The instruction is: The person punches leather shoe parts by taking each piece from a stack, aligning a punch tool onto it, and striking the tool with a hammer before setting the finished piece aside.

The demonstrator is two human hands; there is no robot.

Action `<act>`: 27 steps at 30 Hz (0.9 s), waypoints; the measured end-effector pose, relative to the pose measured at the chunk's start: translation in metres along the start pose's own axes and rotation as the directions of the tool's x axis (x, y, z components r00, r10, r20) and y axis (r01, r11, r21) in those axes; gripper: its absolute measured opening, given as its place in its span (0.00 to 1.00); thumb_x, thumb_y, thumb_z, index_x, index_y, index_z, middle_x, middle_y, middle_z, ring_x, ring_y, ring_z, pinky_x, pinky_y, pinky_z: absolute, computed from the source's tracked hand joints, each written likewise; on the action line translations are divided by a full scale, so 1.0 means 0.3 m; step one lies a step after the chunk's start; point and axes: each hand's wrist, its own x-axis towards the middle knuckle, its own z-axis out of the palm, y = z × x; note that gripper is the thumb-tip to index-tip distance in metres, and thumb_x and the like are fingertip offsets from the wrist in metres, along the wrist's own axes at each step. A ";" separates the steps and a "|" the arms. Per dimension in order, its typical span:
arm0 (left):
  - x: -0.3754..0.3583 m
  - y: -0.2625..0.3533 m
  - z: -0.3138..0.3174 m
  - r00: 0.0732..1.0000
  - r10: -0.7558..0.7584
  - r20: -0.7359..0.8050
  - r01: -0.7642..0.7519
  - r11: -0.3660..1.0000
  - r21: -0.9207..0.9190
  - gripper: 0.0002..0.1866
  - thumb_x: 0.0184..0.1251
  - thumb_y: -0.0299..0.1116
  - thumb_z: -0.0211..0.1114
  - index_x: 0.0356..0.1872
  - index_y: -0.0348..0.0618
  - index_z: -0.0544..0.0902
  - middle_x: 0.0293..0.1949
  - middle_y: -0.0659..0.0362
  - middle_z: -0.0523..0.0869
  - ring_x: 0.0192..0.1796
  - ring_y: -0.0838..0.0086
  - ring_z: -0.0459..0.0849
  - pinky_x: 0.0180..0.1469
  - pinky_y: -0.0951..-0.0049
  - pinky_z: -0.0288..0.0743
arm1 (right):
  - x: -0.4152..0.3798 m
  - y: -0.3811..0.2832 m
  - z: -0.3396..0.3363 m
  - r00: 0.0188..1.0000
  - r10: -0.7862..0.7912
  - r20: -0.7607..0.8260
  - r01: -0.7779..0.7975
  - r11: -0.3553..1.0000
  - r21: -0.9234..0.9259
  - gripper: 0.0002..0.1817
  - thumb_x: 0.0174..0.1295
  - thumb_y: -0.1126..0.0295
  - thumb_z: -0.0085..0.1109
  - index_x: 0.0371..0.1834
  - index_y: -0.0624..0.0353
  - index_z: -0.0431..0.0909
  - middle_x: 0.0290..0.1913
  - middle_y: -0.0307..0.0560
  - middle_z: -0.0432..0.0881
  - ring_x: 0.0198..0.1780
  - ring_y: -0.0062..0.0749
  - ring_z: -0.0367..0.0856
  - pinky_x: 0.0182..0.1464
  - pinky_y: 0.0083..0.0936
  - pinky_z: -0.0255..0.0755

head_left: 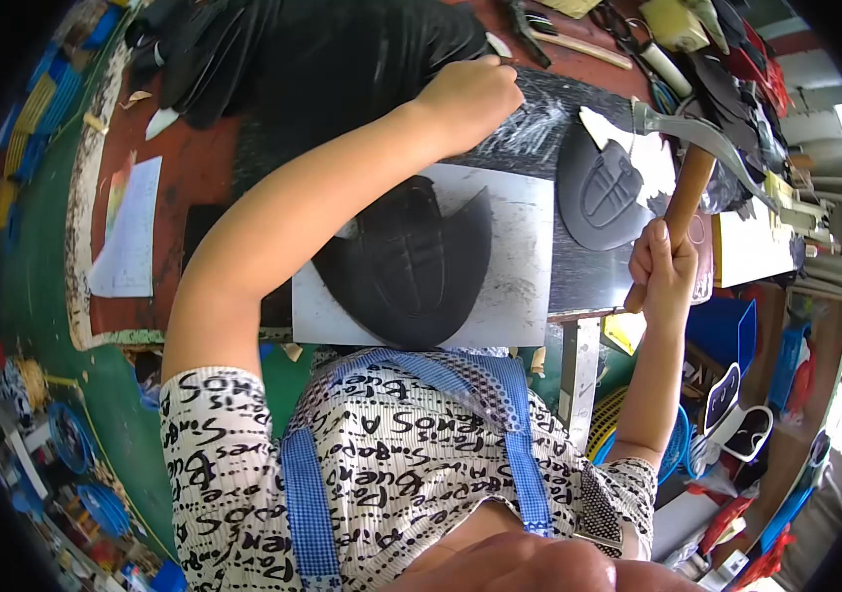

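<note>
My right hand point(663, 261) grips the wooden handle of a hammer point(688, 192), its metal head raised over the right side of the bench. My left hand point(475, 99) reaches across to the far side of the bench, its fingers curled closed beside a pile of black pieces point(342, 59). Whatever those fingers hold, if anything, is hidden. Below my left forearm, a black shoe upper point(406, 266) with stitched lines lies on a white board point(520, 257). A second black upper point(594, 202) lies to the right, near the hammer, with a white piece beside it.
The red-brown bench point(169, 128) has a scuffed dark mat point(530, 123). A sheet of paper point(130, 232) lies at left. Tools and scraps crowd the back right, including a wooden stick point(584, 47). A blue bin point(722, 331) stands beyond my right arm.
</note>
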 end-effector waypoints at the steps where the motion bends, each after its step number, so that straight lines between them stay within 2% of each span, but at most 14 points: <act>1: 0.041 -0.018 0.059 1.000 0.021 -0.012 -0.019 0.991 0.135 0.04 0.59 0.30 0.63 0.34 0.46 0.84 0.37 0.58 0.80 0.48 0.64 0.81 0.47 0.63 0.76 | -0.015 -0.001 0.001 1.000 0.003 -0.006 -0.002 1.000 0.022 0.17 0.72 0.60 0.56 0.30 0.61 0.68 0.19 0.32 0.62 0.19 0.13 0.56 0.19 0.14 0.51; 3: 0.108 -0.050 0.160 0.998 0.057 -0.027 -0.042 0.917 0.397 0.04 0.60 0.31 0.61 0.32 0.47 0.83 0.38 0.57 0.81 0.50 0.65 0.81 0.47 0.64 0.76 | -0.040 0.008 -0.001 0.999 0.033 -0.025 -0.032 0.998 0.055 0.17 0.72 0.60 0.56 0.30 0.61 0.69 0.20 0.32 0.63 0.19 0.13 0.56 0.19 0.14 0.52; 6: 0.125 -0.098 0.228 0.990 0.036 -0.139 -0.019 0.993 0.118 0.06 0.62 0.33 0.59 0.30 0.45 0.82 0.35 0.55 0.82 0.45 0.61 0.82 0.43 0.63 0.76 | -0.066 0.013 -0.002 0.999 0.037 -0.009 -0.037 0.999 0.022 0.16 0.72 0.61 0.56 0.31 0.62 0.70 0.20 0.32 0.63 0.19 0.13 0.57 0.20 0.13 0.52; 7: 0.116 -0.066 0.122 0.998 -0.060 -0.005 0.060 0.998 -0.027 0.07 0.63 0.33 0.60 0.28 0.43 0.81 0.31 0.54 0.83 0.38 0.57 0.84 0.38 0.61 0.76 | -0.068 0.019 0.001 0.999 0.042 0.011 -0.042 0.999 0.026 0.16 0.72 0.62 0.56 0.31 0.62 0.70 0.20 0.32 0.63 0.19 0.13 0.57 0.20 0.13 0.52; 9: 0.035 -0.061 -0.005 0.994 0.004 -0.109 -0.022 0.987 -0.161 0.07 0.62 0.32 0.62 0.29 0.40 0.81 0.27 0.54 0.82 0.30 0.55 0.82 0.35 0.62 0.75 | -0.066 0.031 -0.004 0.996 0.033 0.086 -0.034 0.999 0.006 0.15 0.71 0.62 0.57 0.32 0.63 0.71 0.19 0.32 0.63 0.19 0.12 0.58 0.19 0.13 0.52; 11: -0.093 -0.037 -0.187 0.991 -0.008 -0.136 -0.018 0.982 -0.190 0.06 0.58 0.32 0.62 0.30 0.43 0.84 0.30 0.52 0.84 0.35 0.55 0.85 0.39 0.57 0.78 | -0.057 0.030 0.000 0.982 0.045 0.185 -0.029 0.996 -0.086 0.15 0.70 0.61 0.59 0.33 0.62 0.72 0.19 0.31 0.65 0.19 0.11 0.60 0.19 0.12 0.51; 13: -0.220 -0.027 -0.305 0.986 -0.051 -0.157 0.007 0.964 -0.265 0.05 0.59 0.29 0.65 0.30 0.39 0.82 0.27 0.55 0.81 0.28 0.60 0.82 0.33 0.65 0.75 | -0.037 0.029 0.011 0.946 0.087 0.314 0.000 0.964 -0.267 0.16 0.67 0.61 0.63 0.32 0.63 0.73 0.18 0.32 0.66 0.20 0.16 0.60 0.21 0.18 0.54; 15: -0.336 0.012 -0.375 0.983 -0.183 0.032 0.181 0.907 -0.381 0.04 0.57 0.27 0.67 0.31 0.38 0.83 0.26 0.55 0.80 0.27 0.64 0.82 0.32 0.67 0.75 | -0.017 0.018 0.069 0.905 0.076 0.420 0.140 0.876 -0.462 0.16 0.65 0.62 0.65 0.31 0.64 0.73 0.17 0.34 0.66 0.20 0.19 0.59 0.22 0.22 0.55; 16: -0.371 0.022 -0.395 0.963 -0.235 0.129 0.268 0.865 -0.425 0.04 0.55 0.27 0.67 0.31 0.38 0.83 0.26 0.56 0.80 0.27 0.65 0.81 0.31 0.68 0.74 | -0.009 0.011 0.106 0.891 0.091 0.445 0.157 0.857 -0.490 0.16 0.63 0.63 0.66 0.29 0.64 0.73 0.16 0.39 0.65 0.20 0.23 0.57 0.24 0.27 0.56; 17: -0.403 0.029 -0.374 0.965 -0.224 0.134 0.259 0.893 -0.368 0.05 0.54 0.26 0.68 0.31 0.38 0.83 0.25 0.57 0.79 0.27 0.69 0.81 0.30 0.71 0.74 | -0.002 0.000 0.134 0.874 0.106 0.474 0.183 0.832 -0.523 0.16 0.63 0.63 0.66 0.29 0.64 0.73 0.16 0.40 0.65 0.20 0.24 0.58 0.23 0.28 0.56; 19: -0.435 0.052 -0.322 0.942 -0.266 0.207 0.333 0.830 -0.448 0.05 0.52 0.26 0.69 0.31 0.38 0.83 0.25 0.56 0.78 0.26 0.69 0.80 0.30 0.72 0.74 | 0.010 -0.021 0.179 0.839 0.139 0.526 0.241 0.772 -0.588 0.15 0.62 0.64 0.66 0.28 0.64 0.73 0.15 0.44 0.64 0.19 0.25 0.59 0.23 0.28 0.56; 20: -0.429 0.065 -0.307 0.921 -0.291 0.259 0.381 0.810 -0.445 0.05 0.55 0.26 0.70 0.31 0.38 0.83 0.25 0.58 0.78 0.27 0.72 0.80 0.31 0.74 0.75 | 0.013 -0.024 0.194 0.838 0.133 0.530 0.272 0.740 -0.616 0.15 0.61 0.65 0.67 0.28 0.64 0.74 0.15 0.50 0.67 0.17 0.34 0.63 0.23 0.32 0.59; 23: -0.444 0.069 -0.203 0.893 -0.429 0.133 0.384 0.576 -0.722 0.04 0.59 0.26 0.70 0.31 0.37 0.83 0.24 0.61 0.78 0.29 0.76 0.80 0.33 0.76 0.76 | 0.018 -0.036 0.217 0.815 0.093 0.572 0.369 0.678 -0.636 0.15 0.61 0.65 0.66 0.27 0.64 0.74 0.16 0.54 0.70 0.17 0.45 0.68 0.24 0.36 0.62; 27: -0.473 0.089 -0.134 0.756 -0.556 0.344 0.506 0.164 -0.847 0.07 0.68 0.32 0.66 0.37 0.38 0.82 0.32 0.61 0.84 0.35 0.79 0.85 0.41 0.78 0.83 | 0.017 -0.037 0.213 0.814 0.111 0.570 0.376 0.648 -0.663 0.16 0.61 0.64 0.66 0.27 0.64 0.73 0.17 0.56 0.71 0.19 0.50 0.70 0.25 0.37 0.63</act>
